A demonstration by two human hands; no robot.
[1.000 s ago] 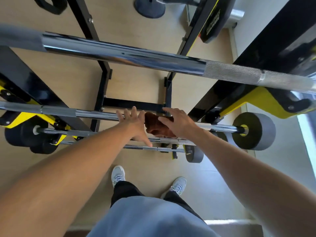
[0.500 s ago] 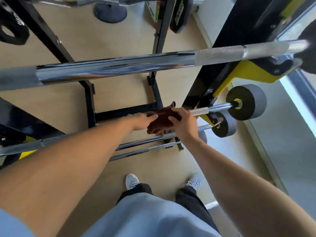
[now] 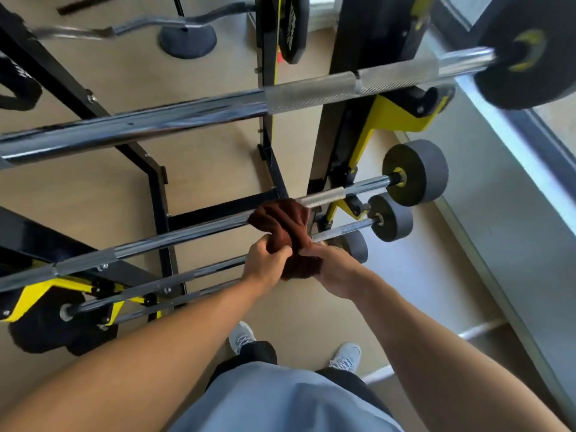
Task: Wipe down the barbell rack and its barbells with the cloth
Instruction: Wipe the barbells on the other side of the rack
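Head: crumpled cloth (image 3: pixel 282 224) over chrome barbell (image 3: pixel 174 236)

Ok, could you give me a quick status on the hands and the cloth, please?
Left hand and right hand both gripping brown cloth. Cloth draped over second barbell, beside the knurling. Nothing in the way.

Both bare forearms are reaching forward from the lower corners, converging toward the middle of the view. The left hand (image 3: pixel 265 265) is lying at about nine o'clock of the right hand (image 3: pixel 330 265), fingers curling and pinching the brown cloth (image 3: pixel 282 224). The right hand is gripping the same cloth from three o'clock, knuckles facing up, wrist bending slightly inward.
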